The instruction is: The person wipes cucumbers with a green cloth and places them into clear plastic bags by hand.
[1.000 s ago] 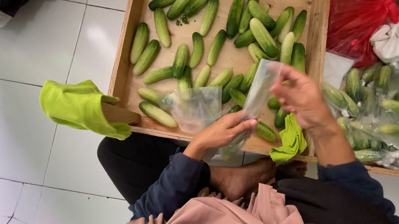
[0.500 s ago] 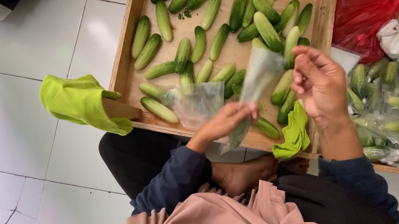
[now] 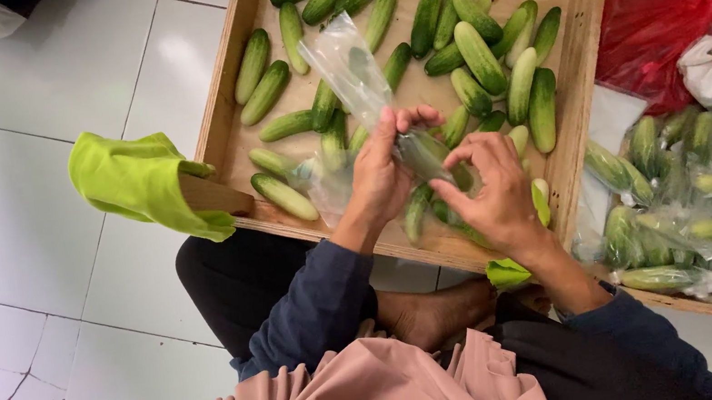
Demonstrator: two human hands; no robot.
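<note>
A seated person is working over a wooden tray (image 3: 581, 60) of cucumbers (image 3: 480, 55), both hands at its near edge. The left hand (image 3: 382, 176) is pinching a clear plastic bag (image 3: 350, 68) that is rising over the middle of the tray; the right hand (image 3: 494, 191) is closing its fingers on the bag's lower part, where a cucumber seems to be sitting. The thin film could be slipping or tearing under the weight — dropping the cucumber back into the tray. The bag's contents are hard to make out, and bagged cucumbers (image 3: 678, 212) right of the tray are blurring together.
</note>
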